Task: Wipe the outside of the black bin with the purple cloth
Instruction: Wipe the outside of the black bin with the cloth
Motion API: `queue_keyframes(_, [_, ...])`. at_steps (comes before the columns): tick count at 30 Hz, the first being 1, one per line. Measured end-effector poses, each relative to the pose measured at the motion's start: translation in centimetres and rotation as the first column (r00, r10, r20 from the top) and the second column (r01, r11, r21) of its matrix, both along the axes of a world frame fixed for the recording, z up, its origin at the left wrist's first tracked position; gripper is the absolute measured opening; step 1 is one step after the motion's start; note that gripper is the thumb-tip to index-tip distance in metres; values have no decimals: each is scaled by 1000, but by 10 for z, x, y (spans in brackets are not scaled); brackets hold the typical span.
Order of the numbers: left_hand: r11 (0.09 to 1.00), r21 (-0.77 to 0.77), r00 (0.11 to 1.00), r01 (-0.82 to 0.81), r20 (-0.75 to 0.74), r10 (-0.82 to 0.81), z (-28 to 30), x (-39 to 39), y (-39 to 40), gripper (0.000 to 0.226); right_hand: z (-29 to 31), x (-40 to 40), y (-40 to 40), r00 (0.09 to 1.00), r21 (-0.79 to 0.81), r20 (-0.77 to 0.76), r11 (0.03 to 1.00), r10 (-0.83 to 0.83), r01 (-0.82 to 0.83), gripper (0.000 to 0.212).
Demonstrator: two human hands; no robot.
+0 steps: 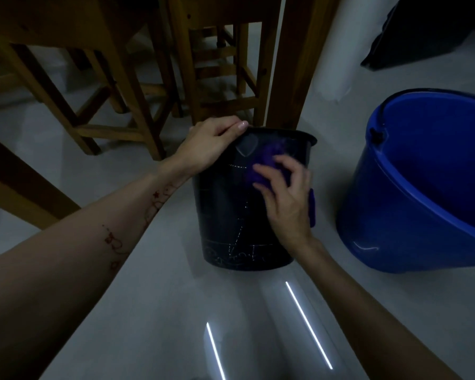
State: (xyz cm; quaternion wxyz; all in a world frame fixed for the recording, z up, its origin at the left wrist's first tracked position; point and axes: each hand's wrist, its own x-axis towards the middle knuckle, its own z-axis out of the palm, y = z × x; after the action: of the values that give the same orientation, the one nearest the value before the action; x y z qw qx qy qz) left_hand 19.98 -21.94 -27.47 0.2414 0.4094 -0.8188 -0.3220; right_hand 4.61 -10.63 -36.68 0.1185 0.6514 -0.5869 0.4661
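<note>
The black bin [231, 209] stands upright on the pale floor in the middle of the view, with faint dotted markings on its side. My left hand [211, 144] grips its rim at the upper left, thumb along the top edge. My right hand [285, 198] presses the purple cloth [261, 163] flat against the bin's near side, just under the rim. The cloth bunches above my fingers, and a strip of it hangs down past the heel of my hand on the right. Much of the cloth is hidden under my palm.
A large blue bucket [422, 193] stands close to the right of the bin. Wooden chair and table legs [291, 64] rise just behind the bin and to the left. A dark object [412, 42] lies at the far right. Glossy floor [176, 311] stretches toward me.
</note>
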Motion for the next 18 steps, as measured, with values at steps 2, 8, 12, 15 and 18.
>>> queue_keyframes(2, [1000,-6,1000,3,-8,-3,-1,0,1,29,-21,8,14,984,7,-152,995,96,-96,35])
queue_keyframes(8, [1000,19,1000,5,-12,-5,4,-1,6,30,-85,-7,86,849,231,-385,928,362,-291,67])
queue_keyframes(12, [999,32,999,34,21,-35,6,-3,4,29,-74,-20,98,878,148,-371,953,301,-263,41])
queue_keyframes(15, [999,-1,998,50,34,-50,6,-13,5,30,-31,-28,67,994,-10,-106,999,37,-38,23])
queue_keyframes(18, [998,-49,997,48,62,-45,3,-23,9,30,1,-28,22,985,23,128,994,-113,111,27])
